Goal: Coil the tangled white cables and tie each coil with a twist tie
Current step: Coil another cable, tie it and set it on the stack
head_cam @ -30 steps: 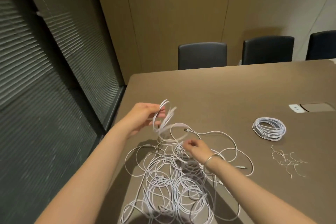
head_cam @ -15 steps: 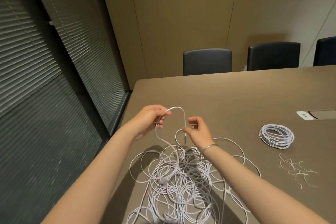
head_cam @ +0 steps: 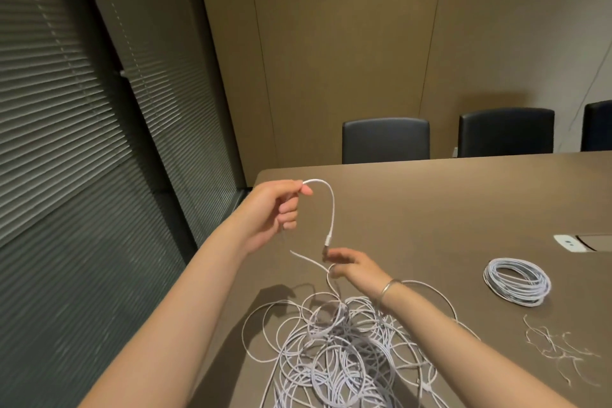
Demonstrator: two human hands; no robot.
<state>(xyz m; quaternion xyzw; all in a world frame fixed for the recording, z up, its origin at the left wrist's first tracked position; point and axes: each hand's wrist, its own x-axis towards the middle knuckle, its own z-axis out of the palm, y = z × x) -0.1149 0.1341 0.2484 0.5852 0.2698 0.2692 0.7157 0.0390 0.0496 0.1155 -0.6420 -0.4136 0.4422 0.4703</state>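
White cable is now lifted higher than half a second ago: your left hand (head_cam: pixel 276 209) has risen and pinches the cable end (head_cam: pixel 326 205) between thumb and fingers, so the end makes an arch and its plug (head_cam: pixel 328 240) hangs down free. Your right hand (head_cam: pixel 351 263) has let go of that plug and has dropped lower; its fingers are now loosely spread just under the plug, and a strand from the tangle (head_cam: pixel 344 348) passes beside them. I cannot tell if they hold this strand. The small loops that the left hand carried one second ago are gone. I judge that you have found a free end and that the coiling of this cable begins again from the start.

Most of the cable lies as a tangle on the table near you, under your right forearm. One coil (head_cam: pixel 516 285) lies finished to the right, well apart from the tangle, and the twist ties (head_cam: pixel 559 348) lie loose in front of it.

Brown table (head_cam: pixel 430 202) is matt. Behind it stand dark chairs (head_cam: pixel 385 139) and a wood wall (head_cam: pixel 331 43); at the left there are blinds (head_cam: pixel 66 109). A small socket cover (head_cam: pixel 583 242) sits in the table at the right.
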